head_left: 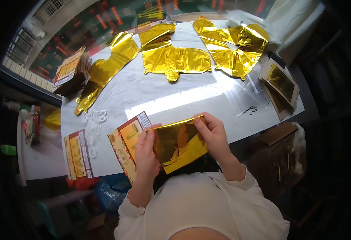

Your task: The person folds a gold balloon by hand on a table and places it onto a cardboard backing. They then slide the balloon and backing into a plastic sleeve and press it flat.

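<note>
A folded gold foil balloon [180, 146] is stretched between my two hands near the table's front edge. My left hand [146, 150] pinches its left side, thumb on top. My right hand [212, 136] grips the upper right corner between thumb and fingers. Just beyond my left hand lies a printed card [121, 140] with gold lettering, partly covered by that hand. A second printed card [78, 155] reading "FALL" rests at the left front corner. White string [93, 128] lies in a loose tangle beside it.
Flat gold foil balloons lie along the far side: a curved one [113, 66], a angular one [173, 58] and a looped one [233, 48]. A card stack [72, 70] stands at left. An open cardboard box [281, 86] sits at right near small black sticks [250, 111].
</note>
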`<state>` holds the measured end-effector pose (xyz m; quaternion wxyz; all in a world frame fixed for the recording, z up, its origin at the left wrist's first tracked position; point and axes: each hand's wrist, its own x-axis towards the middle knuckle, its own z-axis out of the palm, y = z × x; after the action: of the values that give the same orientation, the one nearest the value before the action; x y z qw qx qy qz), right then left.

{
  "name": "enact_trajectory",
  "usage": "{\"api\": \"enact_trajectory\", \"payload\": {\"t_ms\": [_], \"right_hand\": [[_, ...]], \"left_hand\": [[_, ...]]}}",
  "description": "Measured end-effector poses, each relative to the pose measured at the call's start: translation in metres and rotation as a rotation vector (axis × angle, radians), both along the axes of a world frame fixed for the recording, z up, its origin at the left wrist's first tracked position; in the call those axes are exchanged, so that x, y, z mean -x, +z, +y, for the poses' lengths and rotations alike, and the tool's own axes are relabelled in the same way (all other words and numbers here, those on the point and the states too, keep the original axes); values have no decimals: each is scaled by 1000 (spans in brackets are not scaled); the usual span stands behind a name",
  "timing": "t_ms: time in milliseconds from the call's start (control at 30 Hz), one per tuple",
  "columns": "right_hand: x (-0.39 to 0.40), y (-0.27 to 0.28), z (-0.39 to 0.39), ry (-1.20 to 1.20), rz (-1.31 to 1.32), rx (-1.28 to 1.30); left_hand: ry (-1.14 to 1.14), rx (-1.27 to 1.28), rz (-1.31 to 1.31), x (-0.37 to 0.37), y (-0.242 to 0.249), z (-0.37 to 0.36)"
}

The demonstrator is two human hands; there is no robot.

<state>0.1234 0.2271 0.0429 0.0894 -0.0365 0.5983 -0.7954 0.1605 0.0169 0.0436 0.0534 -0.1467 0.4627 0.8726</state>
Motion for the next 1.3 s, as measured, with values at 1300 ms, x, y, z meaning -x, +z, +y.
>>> {"api": "enact_trajectory", "payload": {"t_ms": [1300], "right_hand": [[40,-16,-20,-165,304,-672]], "left_hand": [[-214,1674,219,-125,39,-89]]}}
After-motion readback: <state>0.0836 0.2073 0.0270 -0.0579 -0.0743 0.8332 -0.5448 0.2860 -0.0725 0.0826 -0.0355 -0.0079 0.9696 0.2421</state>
